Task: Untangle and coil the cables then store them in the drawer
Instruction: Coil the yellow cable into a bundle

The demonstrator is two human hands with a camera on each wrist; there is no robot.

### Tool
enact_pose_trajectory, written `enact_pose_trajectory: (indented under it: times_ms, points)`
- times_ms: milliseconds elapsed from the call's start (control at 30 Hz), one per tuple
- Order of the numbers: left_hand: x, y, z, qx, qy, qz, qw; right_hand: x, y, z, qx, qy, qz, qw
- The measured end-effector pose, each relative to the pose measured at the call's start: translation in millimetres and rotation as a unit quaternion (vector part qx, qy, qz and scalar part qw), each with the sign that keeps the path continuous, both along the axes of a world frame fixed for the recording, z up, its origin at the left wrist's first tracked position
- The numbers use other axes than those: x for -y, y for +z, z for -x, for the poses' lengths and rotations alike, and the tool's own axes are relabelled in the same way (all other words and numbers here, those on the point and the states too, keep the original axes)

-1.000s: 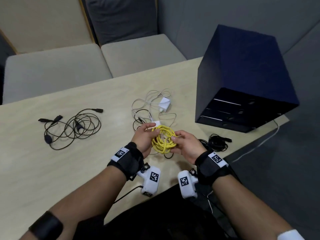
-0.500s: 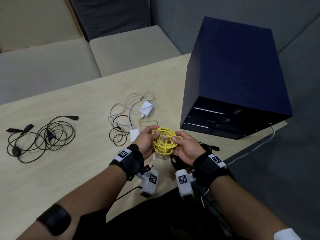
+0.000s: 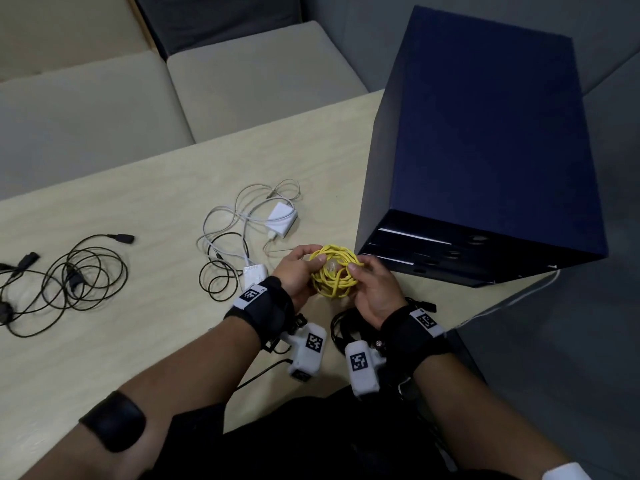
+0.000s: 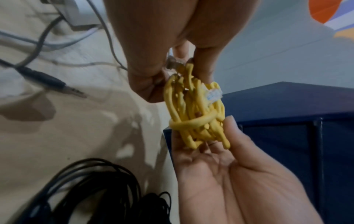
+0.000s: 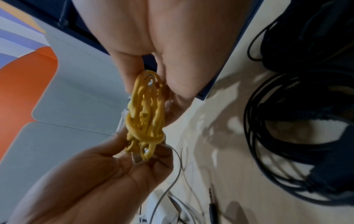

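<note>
Pinching yellow cable coil (both hands, thumbs up)

Cable bundle before drawer unit

Our two forearms reach forward, wrists close together. Our left hand and right hand face each other, fingers curled, pinching a yellow cable coil between them.
</note>
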State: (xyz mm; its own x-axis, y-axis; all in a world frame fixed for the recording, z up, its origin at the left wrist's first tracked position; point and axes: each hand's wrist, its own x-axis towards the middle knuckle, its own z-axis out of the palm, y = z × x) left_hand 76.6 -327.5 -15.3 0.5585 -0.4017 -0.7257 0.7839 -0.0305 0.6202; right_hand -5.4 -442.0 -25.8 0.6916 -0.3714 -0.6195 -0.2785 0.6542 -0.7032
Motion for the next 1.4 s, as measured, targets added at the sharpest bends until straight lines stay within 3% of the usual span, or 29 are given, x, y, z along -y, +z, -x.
enact_pose_trajectory:
  times_ms: [267, 533, 667, 1233, 1400]
  points:
    - [3.3, -3.7, 0.3, 0.026, -0.007, -0.016, 1.0, 0.5, 5.6, -9.1, -0.036, 0.057, -0.031, 0.997]
    - [2.6, 6.2, -0.9, 0.148, -0.022, -0.006, 0.989, -3.5, 15.7, -11.8, -0.066, 0.116, -0.069, 0.989]
    - [3.0, 12.9, -2.7, 0.19, -0.043, -0.008, 0.981, -3.7, 18.2, -11.4, -0.06, 0.094, -0.107, 0.988]
    - [0.6, 13.9, 2.7, 0.17, -0.031, -0.005, 0.985, -13.6, 15.9, -1.1, -0.034, 0.112, -0.063, 0.991]
    - [0.8, 10.1, -4.5, 0.097, -0.042, -0.023, 0.994, -7.7, 5.8, -4.3, -0.059, 0.106, -0.018, 0.992]
